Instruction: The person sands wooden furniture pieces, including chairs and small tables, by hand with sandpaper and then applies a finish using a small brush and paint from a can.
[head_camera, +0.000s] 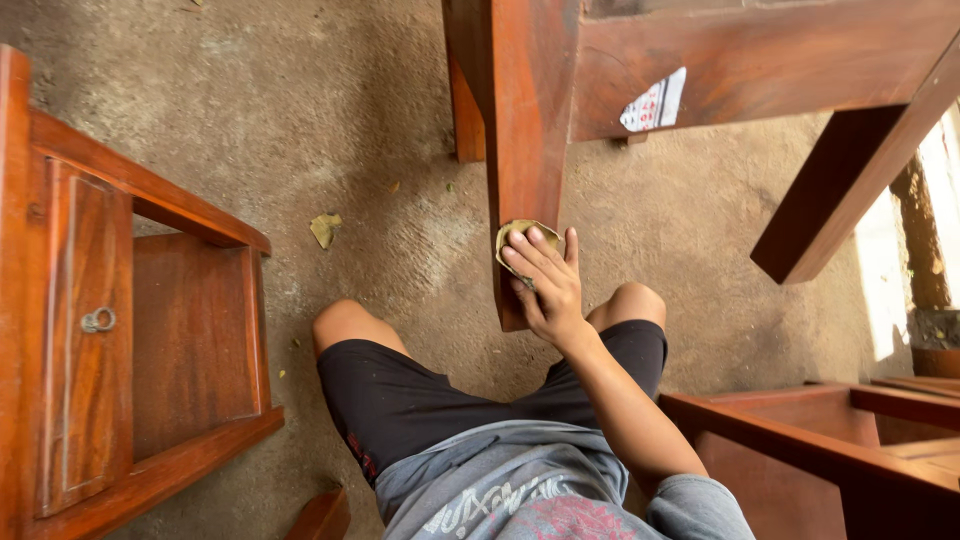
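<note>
My right hand (545, 282) presses a small olive-brown pad of sandpaper or cloth (520, 236) flat against the lower part of a reddish-brown wooden furniture leg (528, 130). The fingers lie spread over the pad and mostly cover it. The leg belongs to a wooden frame (760, 60) that reaches across the top of the view. I crouch with both knees just below the leg, in black shorts. My left hand is out of sight.
A reddish wooden cabinet with a ring-pull door (90, 330) stands at the left. More wooden furniture parts (830, 440) sit at the lower right. A slanted brace (850, 170) runs at the right. The floor is rough concrete (330, 130) with a dry leaf (324, 229).
</note>
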